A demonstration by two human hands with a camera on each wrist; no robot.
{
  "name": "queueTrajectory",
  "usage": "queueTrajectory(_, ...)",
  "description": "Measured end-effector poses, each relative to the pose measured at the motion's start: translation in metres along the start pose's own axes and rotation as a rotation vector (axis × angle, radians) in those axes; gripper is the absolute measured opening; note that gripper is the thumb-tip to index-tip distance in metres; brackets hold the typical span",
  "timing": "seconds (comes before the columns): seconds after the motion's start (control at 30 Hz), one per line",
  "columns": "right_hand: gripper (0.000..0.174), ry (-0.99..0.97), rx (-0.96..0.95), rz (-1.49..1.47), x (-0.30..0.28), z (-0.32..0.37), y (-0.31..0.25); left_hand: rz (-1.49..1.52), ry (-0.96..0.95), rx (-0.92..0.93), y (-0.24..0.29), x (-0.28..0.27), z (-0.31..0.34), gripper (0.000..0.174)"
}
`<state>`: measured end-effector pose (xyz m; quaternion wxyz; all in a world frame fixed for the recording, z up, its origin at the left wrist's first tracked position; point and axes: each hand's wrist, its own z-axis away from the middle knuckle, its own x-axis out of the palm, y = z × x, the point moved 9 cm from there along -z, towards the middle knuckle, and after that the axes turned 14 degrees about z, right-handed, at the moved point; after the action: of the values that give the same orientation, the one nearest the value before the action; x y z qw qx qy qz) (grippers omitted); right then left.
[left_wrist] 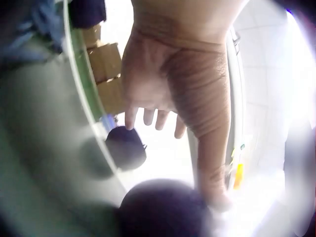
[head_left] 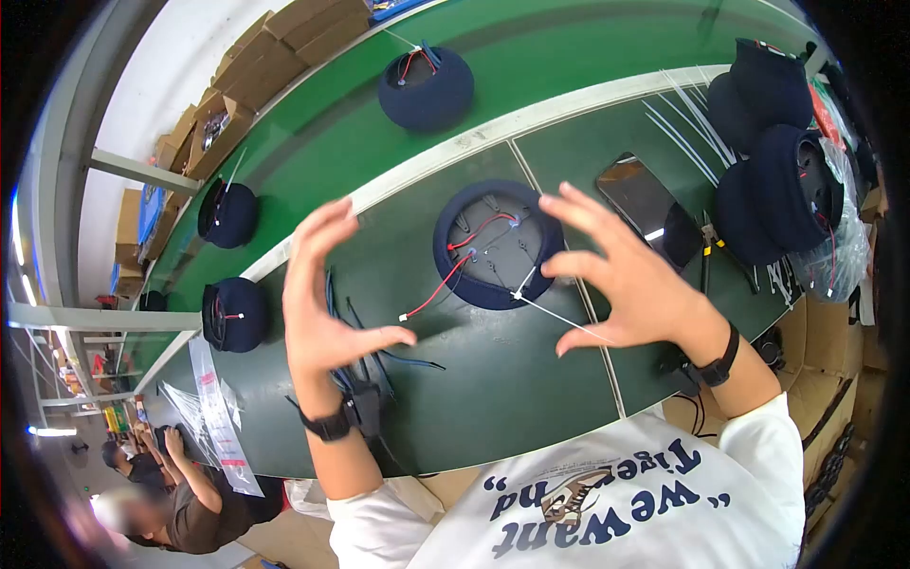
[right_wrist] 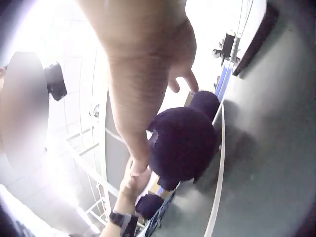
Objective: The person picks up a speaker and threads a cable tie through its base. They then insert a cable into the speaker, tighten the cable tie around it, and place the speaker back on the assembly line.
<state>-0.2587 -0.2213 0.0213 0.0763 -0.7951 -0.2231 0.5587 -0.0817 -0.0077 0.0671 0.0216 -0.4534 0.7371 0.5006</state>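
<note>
A round navy fabric-covered shell (head_left: 499, 245) lies on the dark green table with its black inner side up. Red wires with a small white connector (head_left: 403, 317) come out of it, and a white cable tie (head_left: 559, 319) sticks out from its lower edge. My right hand (head_left: 630, 280) is spread at the shell's right rim, its fingertips overlapping the rim in the head view and its thumb by the cable tie's tail. To the left of the shell, apart from it, my left hand (head_left: 322, 294) is held with fingers and thumb spread, holding nothing.
Dark blue cables (head_left: 355, 365) lie beside my left forearm. On the right are a phone (head_left: 649, 211), yellow-black pliers (head_left: 706, 251), loose cable ties (head_left: 684, 128) and stacked navy shells (head_left: 758, 204). Another shell (head_left: 427, 87) sits across the white rail. Another person (head_left: 190, 507) is at the lower left.
</note>
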Motion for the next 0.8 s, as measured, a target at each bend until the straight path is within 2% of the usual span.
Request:
queueTrajectory(0.03, 0.062, -0.006, -0.008, 0.012, 0.003, 0.004, -0.007, -0.123, 0.033, 0.089, 0.028, 0.002, 0.003, 0.08)
queueTrajectory(0.07, 0.038, 0.045, -0.009, 0.0, 0.004, 0.004, -0.012, -0.187, 0.071, 0.159, 0.056, 0.028, 0.0, 0.042)
queueTrajectory(0.1, 0.034, 0.061, -0.018, -0.015, 0.008, 0.005, -0.012, -0.148, -0.024, 0.25, 0.071, 0.06, -0.001, 0.036)
queueTrajectory(0.13, 0.03, 0.078, -0.03, -0.03, 0.012, 0.005, -0.012, -0.108, -0.126, 0.249, 0.072, 0.09, -0.006, 0.035)
queueTrajectory(0.2, 0.02, 0.1, -0.03, -0.082, 0.012, 0.005, -0.015, -0.096, -0.171, 0.316, 0.056, 0.121, -0.003, 0.031)
queueTrajectory(0.33, 0.009, 0.165, 0.026, -0.284, 0.007, 0.008, -0.006, 0.029, -0.037, 0.316, 0.032, 0.129, 0.005, 0.03)
queueTrajectory(0.43, 0.014, 0.196, 0.032, -0.386, 0.006, 0.01, 0.004, -0.038, 0.023, 0.34, 0.033, 0.127, 0.006, 0.03)
queueTrajectory(0.63, 0.026, 0.228, 0.044, -0.504, 0.007, 0.014, 0.02, -0.097, 0.004, 0.321, 0.027, 0.129, 0.005, 0.028)
queueTrajectory(0.7, 0.03, 0.222, 0.114, -0.559, 0.012, 0.014, 0.026, -0.118, -0.012, 0.295, 0.026, 0.129, 0.003, 0.026)
queueTrajectory(0.77, 0.014, 0.148, 0.068, -0.526, 0.01, 0.014, 0.026, -0.15, -0.015, 0.311, 0.03, 0.12, 0.002, 0.043)
queueTrajectory(0.8, 0.021, 0.121, 0.116, -0.49, 0.004, 0.012, 0.027, -0.049, 0.031, 0.249, 0.024, 0.105, 0.002, 0.076)
